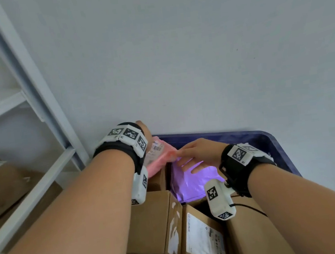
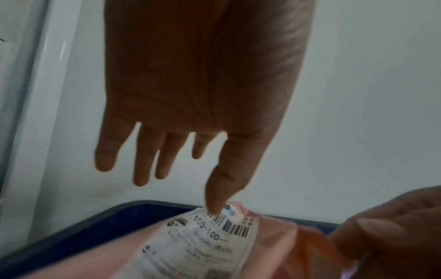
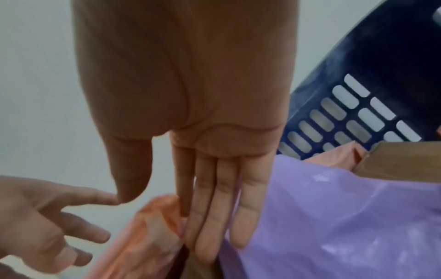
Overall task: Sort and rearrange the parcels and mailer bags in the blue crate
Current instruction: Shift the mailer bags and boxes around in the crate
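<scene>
The blue crate holds cardboard boxes and two mailer bags. A pink mailer with a white barcode label lies tilted at the crate's far left corner. Beside it on the right lies a purple mailer. My left hand hovers over the pink mailer with fingers spread and straight. Only its thumb tip touches the label. My right hand lies flat, fingers straight and together. In the right wrist view these fingers reach down between the pink mailer and the purple mailer.
Several brown cardboard boxes fill the crate's near half; one carries a white shipping label. A white metal shelf frame stands at the left with cardboard on it. A plain wall rises right behind the crate.
</scene>
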Motion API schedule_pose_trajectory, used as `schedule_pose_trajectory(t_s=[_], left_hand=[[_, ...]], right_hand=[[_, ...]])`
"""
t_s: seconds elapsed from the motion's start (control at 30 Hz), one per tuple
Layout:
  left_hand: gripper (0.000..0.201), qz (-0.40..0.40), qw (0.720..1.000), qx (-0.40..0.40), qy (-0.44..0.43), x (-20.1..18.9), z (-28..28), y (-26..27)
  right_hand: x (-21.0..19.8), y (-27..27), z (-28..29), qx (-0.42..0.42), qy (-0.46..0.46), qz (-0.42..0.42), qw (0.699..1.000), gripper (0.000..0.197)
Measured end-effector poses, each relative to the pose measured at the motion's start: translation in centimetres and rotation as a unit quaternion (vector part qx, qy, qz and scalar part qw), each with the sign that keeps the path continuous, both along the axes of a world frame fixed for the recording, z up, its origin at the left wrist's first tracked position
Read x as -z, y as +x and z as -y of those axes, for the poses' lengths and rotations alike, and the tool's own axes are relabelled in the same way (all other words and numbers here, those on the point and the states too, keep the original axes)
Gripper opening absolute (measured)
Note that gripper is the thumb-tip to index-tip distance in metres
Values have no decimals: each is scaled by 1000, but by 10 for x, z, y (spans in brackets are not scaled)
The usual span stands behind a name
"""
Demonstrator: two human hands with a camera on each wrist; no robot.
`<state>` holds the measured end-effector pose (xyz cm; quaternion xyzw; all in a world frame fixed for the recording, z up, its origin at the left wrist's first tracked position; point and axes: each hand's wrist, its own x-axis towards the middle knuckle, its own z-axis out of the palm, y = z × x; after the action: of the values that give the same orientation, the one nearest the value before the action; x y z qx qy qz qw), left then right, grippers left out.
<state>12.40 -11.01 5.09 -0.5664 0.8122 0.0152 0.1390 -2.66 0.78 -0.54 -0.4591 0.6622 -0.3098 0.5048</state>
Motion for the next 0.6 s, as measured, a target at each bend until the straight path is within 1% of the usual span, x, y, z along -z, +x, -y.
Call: schedule_pose_trajectory(t_s=[0.03,0.07,0.1,0.17,0.2,0.23,0.27,0.33,0.37,0.4,0.43,0.5,0.57,0.6], left_hand=[[69,-26,1000,4,-1,1,-4,-6],[68,-53,998,14,7,-2,-12,-13],[61,-71,997,37,8,-1,-14,-24],[43,-112,989,93,29,-5,-27,-51],[31,-131,982,129,50,-8,-37,-67],[20,-134,974,166,74,-10,-47,-82],[19,-139,964,203,97,-5,-53,-98],[29,-108,955,245,128,17,-65,-129],[27,-77,952,265,135,30,-72,-142],[17,-49,949,280,134,44,-77,-153],[7,-30,950,281,131,63,-76,-166],[17,-4,945,295,144,97,-70,-190],[19,18,936,312,163,105,-80,-194],[23,23,934,315,164,106,-86,-194]], right_hand=[[5,-6,-2,23,-4,-4,1000,28],[12,-17,-5,66,-8,-6,998,24],[19,-30,-10,115,-7,-21,993,20],[33,-61,-22,195,1,-101,976,16],[39,-74,-30,216,11,-149,965,16],[45,-84,-38,230,28,-184,955,18],[49,-91,-46,229,60,-222,946,24],[56,-98,-59,187,135,-310,922,35],[57,-97,-65,163,155,-341,913,37],[60,-97,-68,168,168,-328,914,37],[66,-98,-69,146,182,-333,914,38],[70,-97,-73,119,211,-335,910,42],[71,-96,-75,94,228,-328,912,49],[67,-94,-76,82,240,-314,915,51]])
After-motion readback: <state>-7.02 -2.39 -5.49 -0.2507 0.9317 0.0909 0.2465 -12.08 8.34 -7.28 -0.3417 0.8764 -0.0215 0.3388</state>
